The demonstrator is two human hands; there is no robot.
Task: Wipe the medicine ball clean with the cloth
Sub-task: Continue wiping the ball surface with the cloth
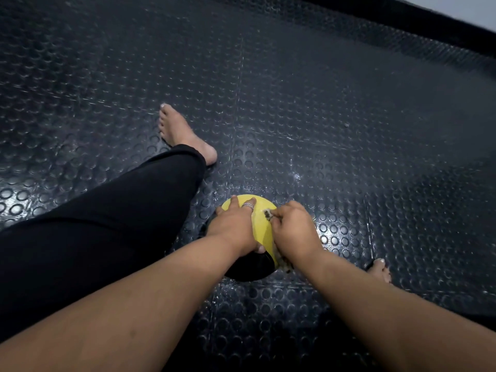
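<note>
Medicine ball (261, 221), yellow on top and black below, sits on the dark studded rubber floor (295, 103), well away from the raised black edge that runs along the floor's far right side. Seen from the head camera, the person sits on the floor with the ball between their legs. The left hand (236, 226) lies over the ball's left side, fingers spread and flat against the yellow surface, a ring on one finger, thumb tucked down toward the black half. The right hand (294, 229) is curled tight on the ball's right side, its grip pinching a small cloth (268, 214); only a mottled scrap of it shows between the fingers, pressed to the yellow part, and another bit seems to peek out below the wrist. A leg in black trousers (107, 224) stretches out on the left, ending in a bare foot (182, 132). The toes of the other foot (379, 269) show just right of the right forearm.
</note>
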